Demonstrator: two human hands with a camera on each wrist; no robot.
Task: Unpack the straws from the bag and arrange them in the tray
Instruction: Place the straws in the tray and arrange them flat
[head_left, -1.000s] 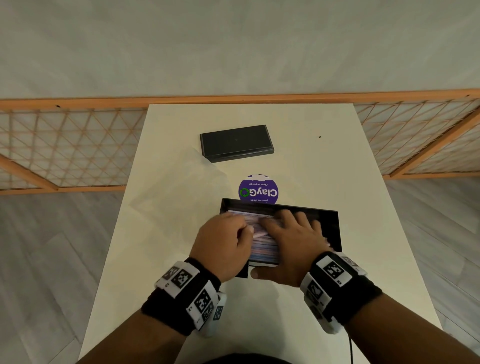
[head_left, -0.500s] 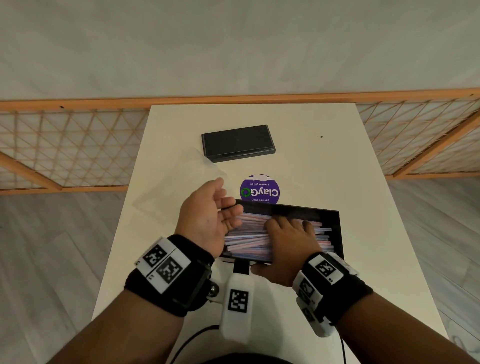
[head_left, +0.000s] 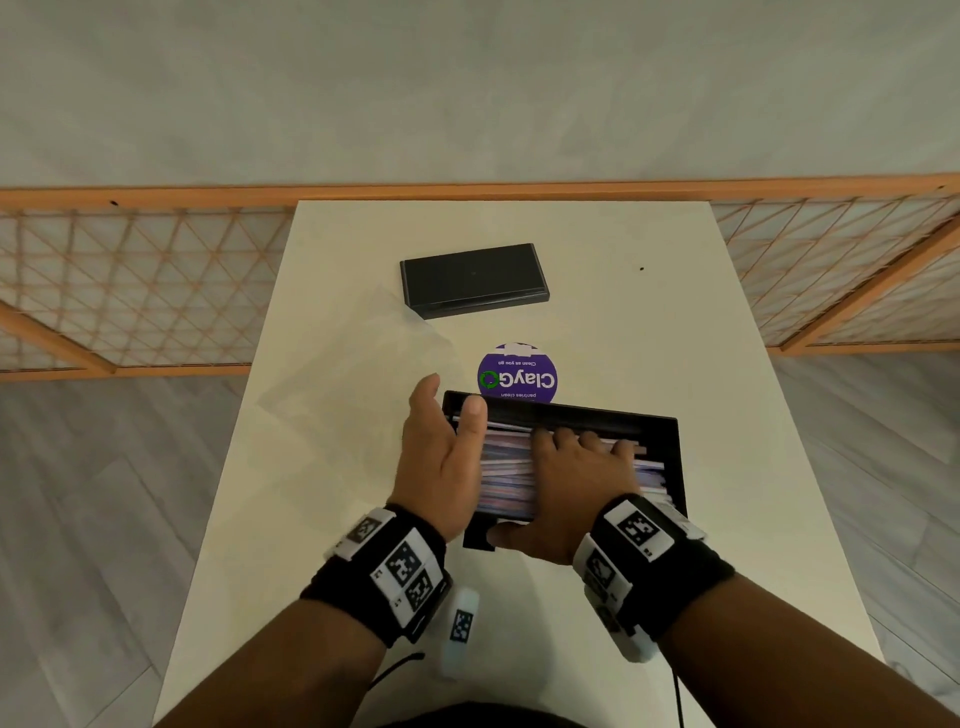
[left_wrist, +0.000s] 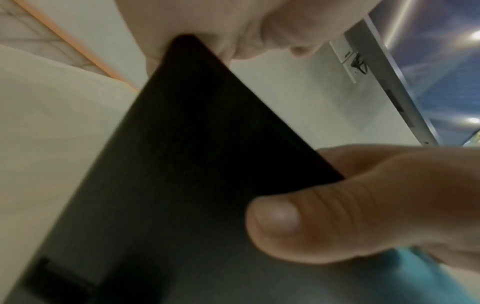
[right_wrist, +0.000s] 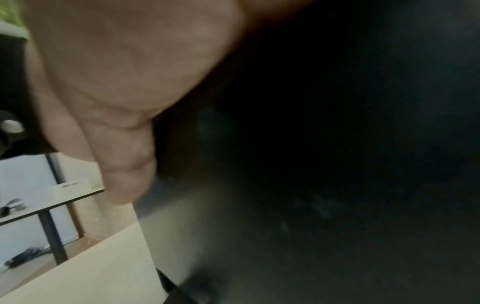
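Your straws (head_left: 511, 462) are out of the bag (head_left: 358, 374) and lie in the tray (head_left: 670, 452), so you are in the arranging step, squaring the pile.

Your left hand (head_left: 441, 462) stands on edge at the tray's left end, fingers (head_left: 474, 410) straight and together, flat against the straw ends, holding nothing. The left wrist view shows the tray's dark outer wall (left_wrist: 197, 164) just under those fingers. Your right hand (head_left: 566, 488) lies palm-down on the pile, fingers (head_left: 571, 441) spread and lightly bent over the straws, thumb (head_left: 511, 535) hooked at the tray's near edge. It presses rather than grips. The right wrist view is mostly dark, with only the thumb (right_wrist: 124, 164) and the table edge (right_wrist: 78, 267) legible.

Beyond your right fingertips, a few straws poke out unevenly toward the tray's right wall. The flat bag lies on the table (head_left: 597, 322) past your left fingertips, and it looks emptied. A round purple sticker (head_left: 517, 376) sits just beyond the tray, and a black box (head_left: 472, 278) further out.

Next, you probably want to keep the right palm light while the left fingers nudge the ends flush toward the right, then even out the stragglers there. Press too hard and the straws may buckle or ride up over the wall.
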